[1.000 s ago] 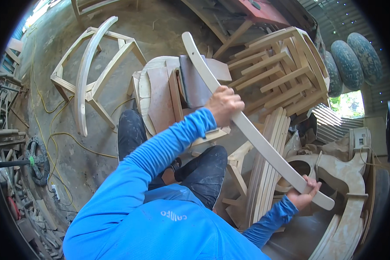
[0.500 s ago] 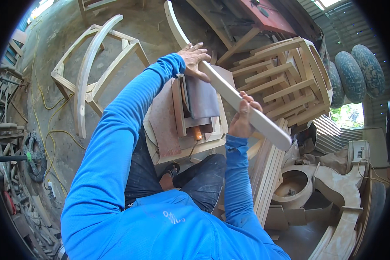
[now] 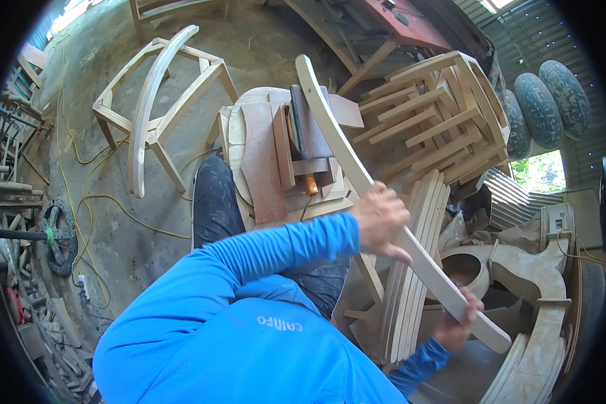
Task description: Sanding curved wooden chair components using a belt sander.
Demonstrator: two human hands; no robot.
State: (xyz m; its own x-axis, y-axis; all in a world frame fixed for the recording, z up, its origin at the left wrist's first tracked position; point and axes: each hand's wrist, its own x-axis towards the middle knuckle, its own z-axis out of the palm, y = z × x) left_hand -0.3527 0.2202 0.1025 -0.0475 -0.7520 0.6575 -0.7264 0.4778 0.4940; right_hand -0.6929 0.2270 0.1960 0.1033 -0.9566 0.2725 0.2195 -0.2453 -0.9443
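A long, gently curved pale wooden slat (image 3: 338, 132) slants from the upper middle to the lower right, held above the work stand. My left hand (image 3: 382, 221) lies across it from above, fingers curled over the far edge and thumb on the near side. Closer to the low end, my right hand (image 3: 456, 322) grips it, slightly blurred, with part of the palm behind the wood. Left of the slat, the wooden stand (image 3: 238, 135) carries a brown board (image 3: 259, 165), a grey flat-faced block (image 3: 311, 124) and an orange handle (image 3: 311, 184).
A second curved slat (image 3: 148, 101) leans over a wooden frame (image 3: 185, 101) on the left. Stacked frames (image 3: 444, 121) stand at right, above a pile of long strips (image 3: 414, 269). A large curved pale machine housing (image 3: 525, 269) is lower right. A yellow cord (image 3: 138, 219) crosses the floor.
The slat has moved down and to the right, away from over the stand. My left hand went from lying spread on it to curling around it; my right hand moved down-right with it.
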